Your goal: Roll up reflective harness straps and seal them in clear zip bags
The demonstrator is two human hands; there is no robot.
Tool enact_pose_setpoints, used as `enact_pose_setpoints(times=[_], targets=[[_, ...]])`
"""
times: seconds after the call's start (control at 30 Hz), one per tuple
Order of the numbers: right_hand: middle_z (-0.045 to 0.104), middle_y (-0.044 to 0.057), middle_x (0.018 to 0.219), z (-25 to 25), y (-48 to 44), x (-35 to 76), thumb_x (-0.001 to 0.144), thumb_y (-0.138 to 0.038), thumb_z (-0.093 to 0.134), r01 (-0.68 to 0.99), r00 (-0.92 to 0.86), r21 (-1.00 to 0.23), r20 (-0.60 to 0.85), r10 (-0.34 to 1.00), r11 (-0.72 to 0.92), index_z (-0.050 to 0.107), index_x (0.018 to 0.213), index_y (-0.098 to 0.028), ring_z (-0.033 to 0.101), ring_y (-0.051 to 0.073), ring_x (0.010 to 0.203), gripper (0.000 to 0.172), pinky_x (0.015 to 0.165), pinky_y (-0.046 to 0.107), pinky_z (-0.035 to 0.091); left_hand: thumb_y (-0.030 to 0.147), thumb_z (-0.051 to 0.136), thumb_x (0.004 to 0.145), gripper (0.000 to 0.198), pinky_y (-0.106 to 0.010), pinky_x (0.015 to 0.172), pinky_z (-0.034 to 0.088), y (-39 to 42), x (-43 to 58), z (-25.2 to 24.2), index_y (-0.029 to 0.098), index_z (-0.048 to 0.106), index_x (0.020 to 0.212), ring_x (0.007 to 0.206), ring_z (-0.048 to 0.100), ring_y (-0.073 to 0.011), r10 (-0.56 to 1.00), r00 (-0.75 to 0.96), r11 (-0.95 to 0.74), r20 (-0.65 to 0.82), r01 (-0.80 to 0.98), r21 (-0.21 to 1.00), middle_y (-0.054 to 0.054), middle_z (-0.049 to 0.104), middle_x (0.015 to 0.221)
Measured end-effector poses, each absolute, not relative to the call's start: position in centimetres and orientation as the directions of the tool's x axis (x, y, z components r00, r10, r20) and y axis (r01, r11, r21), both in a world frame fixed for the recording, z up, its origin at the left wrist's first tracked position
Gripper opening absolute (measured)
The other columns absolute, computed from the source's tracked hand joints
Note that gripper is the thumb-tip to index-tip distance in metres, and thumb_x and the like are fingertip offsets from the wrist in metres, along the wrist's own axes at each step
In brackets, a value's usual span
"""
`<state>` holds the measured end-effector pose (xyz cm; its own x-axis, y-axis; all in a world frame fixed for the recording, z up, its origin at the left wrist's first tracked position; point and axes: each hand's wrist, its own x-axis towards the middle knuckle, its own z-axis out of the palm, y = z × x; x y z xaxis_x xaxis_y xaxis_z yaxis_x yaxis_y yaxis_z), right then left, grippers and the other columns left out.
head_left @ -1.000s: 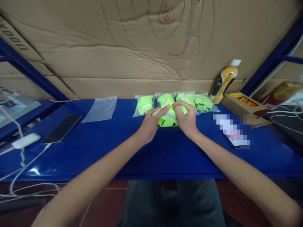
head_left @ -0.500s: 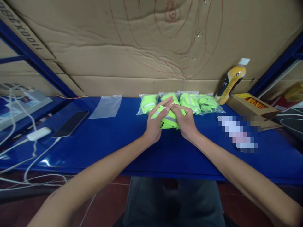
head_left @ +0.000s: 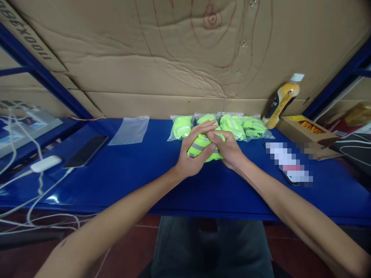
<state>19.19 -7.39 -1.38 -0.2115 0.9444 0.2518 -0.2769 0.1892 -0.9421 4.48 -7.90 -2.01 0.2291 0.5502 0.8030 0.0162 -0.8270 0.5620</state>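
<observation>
Between my hands is a folded bundle of neon-yellow reflective vest [head_left: 199, 146] with grey stripes, just above or on the blue tabletop. My left hand [head_left: 193, 154] wraps its left side, thumb across the front and fingers over the top. My right hand [head_left: 228, 146] grips the right side, its fingers meeting the left ones. Behind them stand clear zip bags holding similar neon bundles: one bag [head_left: 181, 127] at left, one [head_left: 207, 119] partly hidden by my fingers, another [head_left: 232, 125] and the rightmost bag [head_left: 255, 127].
A flat clear zip bag [head_left: 129, 131] lies left on the blue table [head_left: 127, 173]. Farther left are a dark phone [head_left: 87, 151], a white charger [head_left: 46, 164] and cables. A juice bottle [head_left: 282, 101], an open carton [head_left: 307, 135] and a pixelated phone-like object [head_left: 290, 162] sit right.
My left thumb has come down across the front of the bundle, and the bundle has turned slightly in my hands. The right fingers now press closer around it.
</observation>
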Motion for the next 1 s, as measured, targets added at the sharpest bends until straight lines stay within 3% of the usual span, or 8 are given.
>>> enact_pose_setpoints(times=[0.2,0.33,0.5,0.7,0.8,0.83,0.9,1.0], targets=[[0.076,0.002,0.084,-1.6,-7.2,19.6,0.057,-0.071,0.095,-0.335,-0.3,-0.925,0.282,0.911,0.177,0.079,0.084,-0.021,0.069,0.017,0.077,0.058,0.074,0.031,0.056,0.047,0.065,0.103,0.045,-0.053,0.121,0.046,-7.5,3.7,-1.5,0.025,0.067,0.142,0.141,0.061,-0.0315,0.503,0.351,-0.849,0.79,0.027,0.528,-0.015,0.066,0.148],[0.075,0.0,0.078,-1.7,-7.0,19.6,0.058,-0.059,0.1,-0.347,-0.299,-0.92,0.291,0.909,0.181,0.081,0.084,-0.021,0.065,0.014,0.071,0.05,0.07,0.029,0.053,0.047,0.06,0.105,0.039,-0.053,0.123,0.043,-7.5,3.9,-1.5,0.025,0.07,0.137,0.14,0.06,-0.0303,0.482,0.301,-0.868,0.823,0.039,0.495,-0.015,0.068,0.145],[0.061,-0.004,0.062,-1.6,-7.3,18.9,0.052,-0.059,0.101,-0.33,-0.184,-0.933,0.21,0.96,0.141,0.064,0.061,-0.02,0.054,0.011,0.059,0.054,0.059,0.027,0.046,0.049,0.063,0.104,0.037,-0.051,0.122,0.044,-7.7,4.0,-1.8,0.026,0.074,0.131,0.137,0.062,-0.0304,0.581,0.261,-0.799,0.771,0.003,0.601,-0.011,0.07,0.142],[0.07,-0.002,0.072,-1.1,-6.9,19.2,0.053,-0.057,0.102,-0.387,-0.097,-0.919,0.122,0.988,0.076,0.069,0.074,-0.02,0.063,0.013,0.062,0.054,0.063,0.03,0.055,0.071,0.056,0.099,0.065,-0.048,0.12,0.046,-6.0,3.1,-1.6,0.027,0.065,0.145,0.138,0.062,-0.0331,0.651,0.389,-0.668,0.651,-0.113,0.736,-0.012,0.066,0.147],[0.076,0.001,0.081,-1.1,-5.9,20.5,0.053,-0.057,0.102,-0.372,0.029,-0.915,0.158,0.987,0.157,0.072,0.078,-0.019,0.069,0.016,0.069,0.054,0.069,0.031,0.059,0.074,0.049,0.1,0.067,-0.049,0.117,0.046,-2.6,0.1,-0.5,0.023,0.069,0.137,0.134,0.064,-0.034,0.7,0.225,-0.713,0.678,0.179,0.678,-0.014,0.071,0.139],[0.077,0.002,0.082,-1.2,-5.5,21.0,0.053,-0.057,0.102,-0.358,0.062,-0.917,0.165,0.984,0.176,0.072,0.078,-0.019,0.07,0.016,0.07,0.054,0.069,0.031,0.059,0.07,0.053,0.099,0.062,-0.051,0.118,0.045,-1.2,-1.6,-0.2,0.019,0.072,0.131,0.132,0.064,-0.0355,0.73,0.127,-0.659,0.671,0.39,0.643,-0.015,0.072,0.136],[0.078,0.002,0.081,-1.5,-4.9,21.8,0.055,-0.056,0.101,-0.336,0.105,-0.922,0.166,0.981,0.192,0.072,0.075,-0.019,0.07,0.016,0.069,0.051,0.067,0.03,0.059,0.064,0.062,0.094,0.062,-0.062,0.121,0.036,1.8,-5.7,0.1,0.011,0.073,0.125,0.134,0.06,-0.0439,0.792,-0.09,-0.344,0.604,0.752,0.563,-0.022,0.071,0.133],[0.076,0.002,0.077,-1.8,-4.3,22.2,0.055,-0.055,0.102,-0.325,0.137,-0.924,0.164,0.977,0.201,0.072,0.073,-0.019,0.068,0.015,0.066,0.049,0.065,0.028,0.057,0.071,0.073,0.077,0.088,-0.082,0.11,0.027,5.5,-11.9,-0.9,-0.001,0.067,0.127,0.145,0.038,-0.0644,0.824,-0.404,0.184,0.397,0.854,0.487,-0.038,0.058,0.143]])
